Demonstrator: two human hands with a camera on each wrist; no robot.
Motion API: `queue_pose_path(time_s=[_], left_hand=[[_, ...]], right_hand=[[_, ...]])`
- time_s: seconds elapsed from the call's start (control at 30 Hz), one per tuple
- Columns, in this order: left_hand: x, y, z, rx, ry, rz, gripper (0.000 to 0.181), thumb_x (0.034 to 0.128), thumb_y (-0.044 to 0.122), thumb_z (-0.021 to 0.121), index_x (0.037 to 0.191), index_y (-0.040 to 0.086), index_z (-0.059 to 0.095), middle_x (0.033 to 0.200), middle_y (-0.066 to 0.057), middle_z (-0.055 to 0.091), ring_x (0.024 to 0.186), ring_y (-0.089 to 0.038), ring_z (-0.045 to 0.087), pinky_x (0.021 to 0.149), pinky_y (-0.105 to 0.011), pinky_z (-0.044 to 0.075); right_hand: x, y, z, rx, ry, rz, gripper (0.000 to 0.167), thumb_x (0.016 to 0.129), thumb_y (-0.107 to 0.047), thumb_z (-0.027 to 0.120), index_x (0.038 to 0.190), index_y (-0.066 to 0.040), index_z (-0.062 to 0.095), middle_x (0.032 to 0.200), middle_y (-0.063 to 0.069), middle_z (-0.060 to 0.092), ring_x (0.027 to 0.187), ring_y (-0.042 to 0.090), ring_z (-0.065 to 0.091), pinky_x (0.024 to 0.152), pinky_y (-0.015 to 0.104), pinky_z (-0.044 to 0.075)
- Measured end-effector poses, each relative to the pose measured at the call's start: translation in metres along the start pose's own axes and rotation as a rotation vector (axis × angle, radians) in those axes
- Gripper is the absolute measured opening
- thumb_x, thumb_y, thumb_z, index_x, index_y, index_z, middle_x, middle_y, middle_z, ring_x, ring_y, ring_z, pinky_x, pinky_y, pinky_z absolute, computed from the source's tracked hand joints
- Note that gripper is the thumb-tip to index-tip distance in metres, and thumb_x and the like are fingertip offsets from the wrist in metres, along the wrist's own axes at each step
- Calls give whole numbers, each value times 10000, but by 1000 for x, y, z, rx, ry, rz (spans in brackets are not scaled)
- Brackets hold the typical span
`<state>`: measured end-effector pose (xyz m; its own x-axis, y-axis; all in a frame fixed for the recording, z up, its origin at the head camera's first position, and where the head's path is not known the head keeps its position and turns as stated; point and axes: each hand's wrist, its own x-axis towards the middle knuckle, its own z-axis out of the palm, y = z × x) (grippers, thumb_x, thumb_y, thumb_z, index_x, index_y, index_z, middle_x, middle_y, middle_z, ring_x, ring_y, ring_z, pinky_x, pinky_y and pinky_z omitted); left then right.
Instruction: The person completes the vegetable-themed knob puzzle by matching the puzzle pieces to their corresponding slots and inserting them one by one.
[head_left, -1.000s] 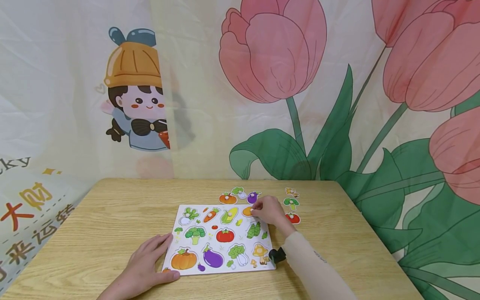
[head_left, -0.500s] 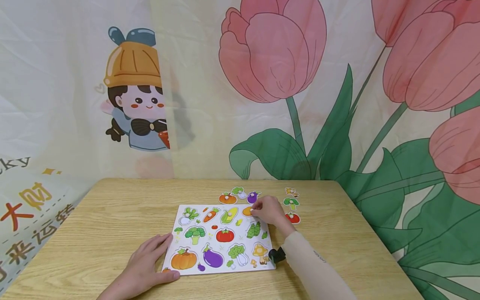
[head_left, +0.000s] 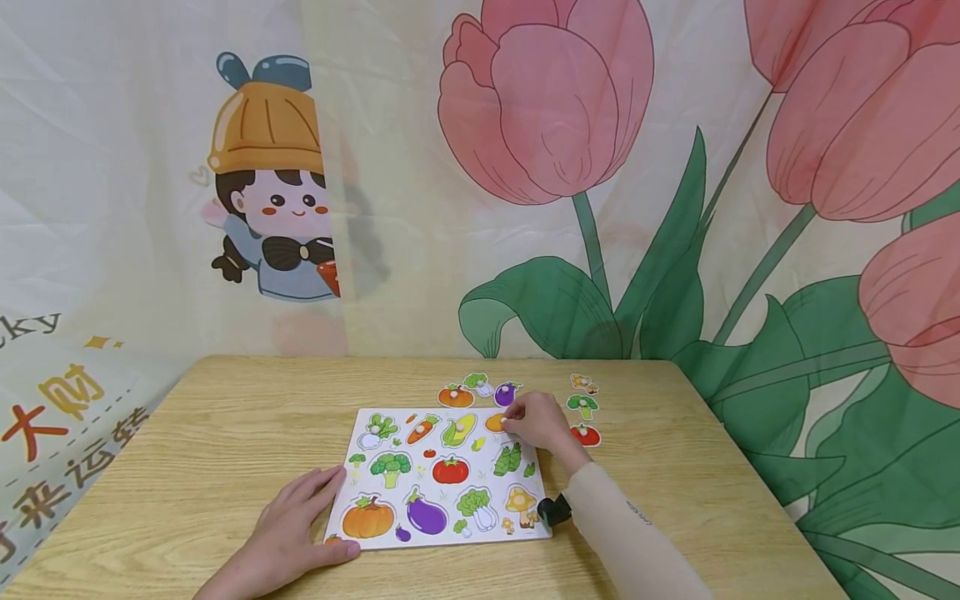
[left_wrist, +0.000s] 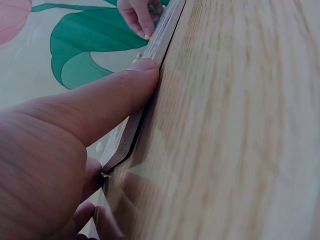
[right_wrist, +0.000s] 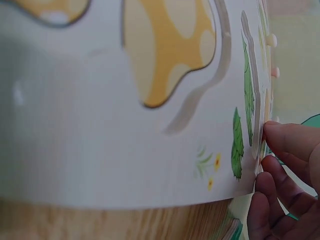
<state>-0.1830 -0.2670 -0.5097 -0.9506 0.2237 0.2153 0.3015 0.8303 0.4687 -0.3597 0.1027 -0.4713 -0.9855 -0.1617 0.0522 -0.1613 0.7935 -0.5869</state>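
A white board (head_left: pixel 420 542) with vegetable pictures lies on the table. My left hand (head_left: pixel 296 521) rests at its near-left corner, thumb against the near edge and fingers along the left side; in the left wrist view the thumb of that left hand (left_wrist: pixel 75 120) presses the board's edge (left_wrist: pixel 131 132). At the board's far-right corner, my right hand (head_left: pixel 538 421) pinches the small knob of an orange round piece (head_left: pixel 493 423), which lies over the board. The right wrist view has the right hand (right_wrist: pixel 292 170) at the board's side (right_wrist: pixel 100 165), thumb and forefinger together. Knobbed turnip (head_left: pixel 372 435), carrot (head_left: pixel 422 431) and corn (head_left: pixel 459 431) pieces sit in the far row.
Beyond the board lie pumpkin (head_left: pixel 455 396), cabbage (head_left: pixel 477 384) and eggplant (head_left: pixel 506 394) pieces. Right of my right hand are mushroom (head_left: pixel 583 383), broccoli (head_left: pixel 582 407) and tomato (head_left: pixel 586 435) pieces. A black object (head_left: pixel 555 510) is at the right wrist. A printed curtain (head_left: pixel 405 250) hangs behind the table.
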Motion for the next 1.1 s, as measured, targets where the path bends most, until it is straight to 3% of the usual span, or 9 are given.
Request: queue_pose_path(time_s=[0.47,0.97,1.1], left_hand=[[0,1,0,-3,1,-5,1082,762,632,877,1575,27,499,1614,-128,477,1475,-451,336,1060,-759,343],[0,1,0,-8,7,-2,1083,757,627,884,1573,26,501,1611,-129,481,1479,-451,333,1064,-757,334],[0,1,0,-6,6,-3,1083,757,626,884,1573,25,502,1611,-130,481,1477,-453,335,1063,-758,338]], right_hand=[[-5,-5,1,21,-2,87,102,954,-231,819,953,-136,783,836,9,640,799,181,590,672,272,487],[-3,-3,4,34,-7,92,100,947,-223,825,959,-138,774,870,19,634,819,194,588,674,284,489],[-3,0,3,32,-14,57,108,946,-227,828,969,-141,768,864,17,626,813,190,579,668,284,474]])
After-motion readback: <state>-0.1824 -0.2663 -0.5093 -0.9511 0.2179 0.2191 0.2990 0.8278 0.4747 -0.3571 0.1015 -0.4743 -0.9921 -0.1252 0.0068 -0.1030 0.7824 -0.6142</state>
